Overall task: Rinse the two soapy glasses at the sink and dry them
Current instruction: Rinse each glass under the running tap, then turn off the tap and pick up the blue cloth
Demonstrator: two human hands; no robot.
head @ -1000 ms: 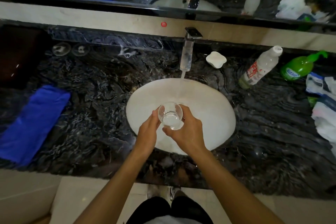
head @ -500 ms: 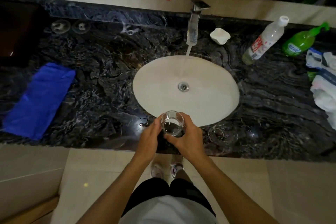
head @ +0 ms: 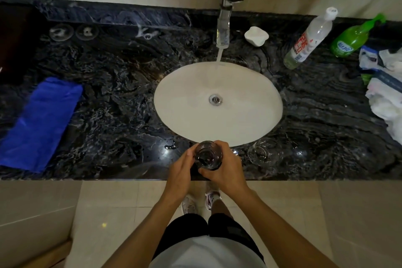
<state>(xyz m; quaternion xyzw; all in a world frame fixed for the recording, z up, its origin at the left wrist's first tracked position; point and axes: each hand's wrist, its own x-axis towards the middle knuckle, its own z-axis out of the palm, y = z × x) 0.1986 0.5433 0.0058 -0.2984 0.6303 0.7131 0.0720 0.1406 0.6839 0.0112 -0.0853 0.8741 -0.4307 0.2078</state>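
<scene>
I hold a clear glass (head: 208, 155) upright over the counter's front edge, just in front of the white oval sink (head: 256, 98). My right hand (head: 226, 169) wraps its right side and bottom. My left hand (head: 181, 167) presses against its left side. A second clear glass (head: 265, 152) stands on the dark counter to the right of my hands. Water runs from the chrome tap (head: 224, 21) into the basin. A folded blue cloth (head: 39, 121) lies on the counter at the far left.
The black marble counter (head: 113, 98) carries a white soap dish (head: 256, 35), a clear bottle (head: 309, 39), a green bottle (head: 354, 37) and crumpled white packaging (head: 385, 93) at right. Two round suction marks (head: 74, 32) sit at back left. My feet show on the tiled floor below.
Both hands have drawn the glass back out of the water stream, from over the basin to the counter's front edge. The second glass has come into view at right.
</scene>
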